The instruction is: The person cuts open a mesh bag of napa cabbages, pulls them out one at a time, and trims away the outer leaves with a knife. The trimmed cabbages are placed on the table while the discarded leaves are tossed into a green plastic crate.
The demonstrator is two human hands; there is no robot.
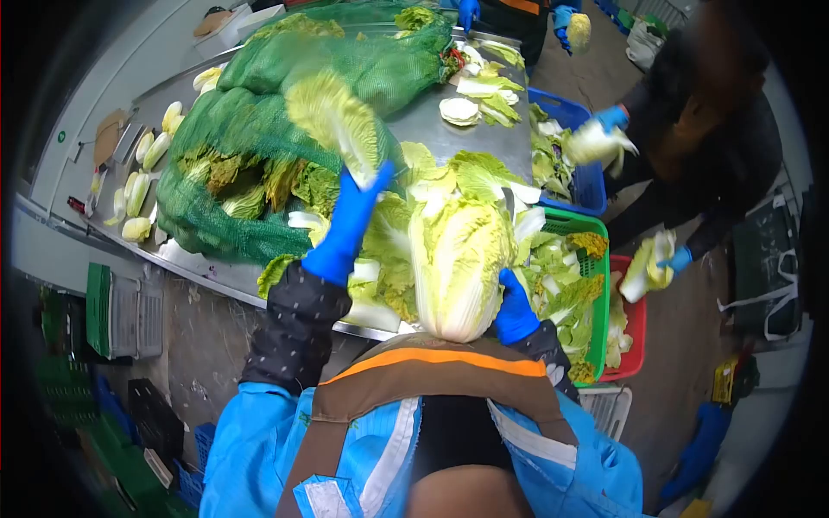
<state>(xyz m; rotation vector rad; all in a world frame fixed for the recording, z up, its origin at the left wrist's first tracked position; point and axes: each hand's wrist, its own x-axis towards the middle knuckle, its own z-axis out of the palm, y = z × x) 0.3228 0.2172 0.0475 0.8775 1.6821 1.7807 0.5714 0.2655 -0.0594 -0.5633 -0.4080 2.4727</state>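
My left hand, in a blue glove, is closed on the base of a loose napa cabbage leaf, raised over the table and slightly blurred. A pale napa cabbage head stands at the table's near edge in front of me, its white base toward my body. Against its right side is my right hand, also blue-gloved, gripping it; part of the fingers is hidden. Loose leaves lie around the head on both sides.
Green mesh sacks of cabbages cover much of the metal table. Along its right side stand a blue crate, a green crate and a red crate with leaves. A co-worker at right holds cabbage pieces; another stands at the far end.
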